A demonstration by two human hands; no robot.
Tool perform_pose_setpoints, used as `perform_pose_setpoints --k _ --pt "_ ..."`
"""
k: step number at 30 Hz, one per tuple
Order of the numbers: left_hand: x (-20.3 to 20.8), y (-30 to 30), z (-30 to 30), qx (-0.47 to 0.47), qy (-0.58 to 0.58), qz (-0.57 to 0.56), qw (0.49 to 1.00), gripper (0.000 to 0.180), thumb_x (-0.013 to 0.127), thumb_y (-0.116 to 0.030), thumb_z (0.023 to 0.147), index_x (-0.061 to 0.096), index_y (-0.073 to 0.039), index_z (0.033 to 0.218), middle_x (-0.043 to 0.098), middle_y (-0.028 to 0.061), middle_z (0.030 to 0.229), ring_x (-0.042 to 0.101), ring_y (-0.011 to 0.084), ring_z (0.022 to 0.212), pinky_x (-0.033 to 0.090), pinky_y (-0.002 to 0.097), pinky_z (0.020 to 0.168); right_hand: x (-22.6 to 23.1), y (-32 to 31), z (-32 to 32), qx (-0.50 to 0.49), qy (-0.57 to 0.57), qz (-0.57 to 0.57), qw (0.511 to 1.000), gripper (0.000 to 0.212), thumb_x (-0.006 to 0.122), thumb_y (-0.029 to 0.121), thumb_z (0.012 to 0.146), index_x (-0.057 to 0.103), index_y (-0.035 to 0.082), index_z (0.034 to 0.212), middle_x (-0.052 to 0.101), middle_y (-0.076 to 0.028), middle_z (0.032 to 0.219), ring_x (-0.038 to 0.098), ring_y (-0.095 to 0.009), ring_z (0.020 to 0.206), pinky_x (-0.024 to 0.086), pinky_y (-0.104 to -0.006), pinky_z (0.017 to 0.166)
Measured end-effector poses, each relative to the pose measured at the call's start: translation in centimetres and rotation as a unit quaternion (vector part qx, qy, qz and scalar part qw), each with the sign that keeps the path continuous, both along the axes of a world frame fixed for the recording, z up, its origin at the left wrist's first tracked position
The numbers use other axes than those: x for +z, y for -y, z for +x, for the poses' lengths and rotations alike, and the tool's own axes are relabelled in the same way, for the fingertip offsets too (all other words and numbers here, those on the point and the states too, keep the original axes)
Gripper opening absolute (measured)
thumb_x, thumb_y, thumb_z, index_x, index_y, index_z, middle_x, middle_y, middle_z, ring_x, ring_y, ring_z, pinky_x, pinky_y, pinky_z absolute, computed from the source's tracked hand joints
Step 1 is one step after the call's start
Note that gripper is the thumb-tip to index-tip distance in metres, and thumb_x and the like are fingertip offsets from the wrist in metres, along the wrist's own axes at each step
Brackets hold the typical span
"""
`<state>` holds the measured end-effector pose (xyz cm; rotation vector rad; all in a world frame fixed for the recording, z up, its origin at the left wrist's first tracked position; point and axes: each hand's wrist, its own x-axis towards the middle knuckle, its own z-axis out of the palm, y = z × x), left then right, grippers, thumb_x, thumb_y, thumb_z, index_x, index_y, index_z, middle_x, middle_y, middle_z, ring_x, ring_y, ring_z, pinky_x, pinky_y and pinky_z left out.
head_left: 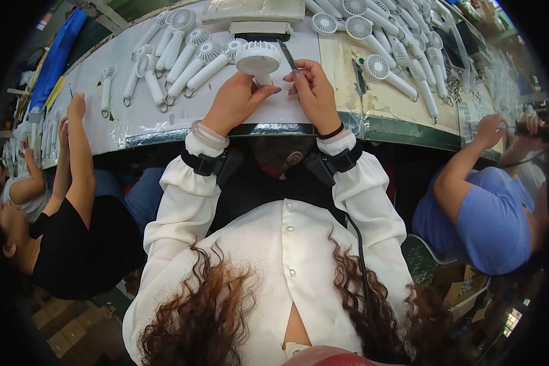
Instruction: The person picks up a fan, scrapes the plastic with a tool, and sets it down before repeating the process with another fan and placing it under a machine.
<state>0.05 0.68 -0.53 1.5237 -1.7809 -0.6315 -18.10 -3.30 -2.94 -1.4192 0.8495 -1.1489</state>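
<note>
My left hand (240, 100) is closed round the handle of a white handheld fan (258, 59), whose round grille head points up above the table. In my right hand (314, 94) is a slim dark tool (287, 55), like a pair of tweezers or a thin blade, tilted with its tip up beside the fan head. The fan's handle is partly hidden by my fingers. Several more white fans (189, 67) lie just left of my hands, with wrist loops at their handle ends.
A heap of white fans (402, 49) covers the table's right side. A white padded block (253, 10) and a dark box (260, 30) stand at the back. A co-worker in black (91, 244) sits at left, another in blue (494, 213) at right. The table's green edge (409, 131) runs before me.
</note>
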Motion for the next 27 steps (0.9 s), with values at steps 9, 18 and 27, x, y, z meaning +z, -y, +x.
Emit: perform_pose_setpoints --k 9,18,27 --pt "-0.2 0.2 0.6 -0.005 0.055 0.015 0.998 0.041 0.067 -0.028 0.087 0.056 -0.002 0.117 0.065 0.0085 0.086 0.060 0.0178 0.073 0.048 0.0306 0.067 -0.1 0.3 0.0 -0.005 -0.013 -0.013 1.000 0.024 0.050 0.007 0.095 0.052 -0.001 0.118 0.065 -0.007 0.096 0.057 -0.008 0.073 0.051 -0.0224 0.069" --pt "1.4 0.8 0.0 -0.011 0.018 0.092 0.996 0.040 0.061 -0.038 0.090 0.061 0.001 0.095 0.065 0.0147 0.080 0.062 0.0318 0.073 0.047 0.0391 0.064 -0.1 0.3 -0.1 -0.011 -0.024 -0.020 0.999 0.024 0.052 0.008 0.095 0.053 -0.001 0.116 0.065 -0.007 0.095 0.058 -0.008 0.074 0.051 -0.0224 0.069" --pt "0.9 1.1 -0.4 0.003 0.034 0.046 0.998 0.042 0.063 -0.038 0.088 0.058 0.003 0.099 0.065 0.0172 0.082 0.062 0.0325 0.076 0.047 0.0401 0.066 -0.1 0.4 -0.3 -0.033 0.006 -0.014 0.999 0.024 0.052 0.009 0.095 0.053 -0.001 0.116 0.065 -0.007 0.094 0.059 -0.008 0.074 0.051 -0.0219 0.068"
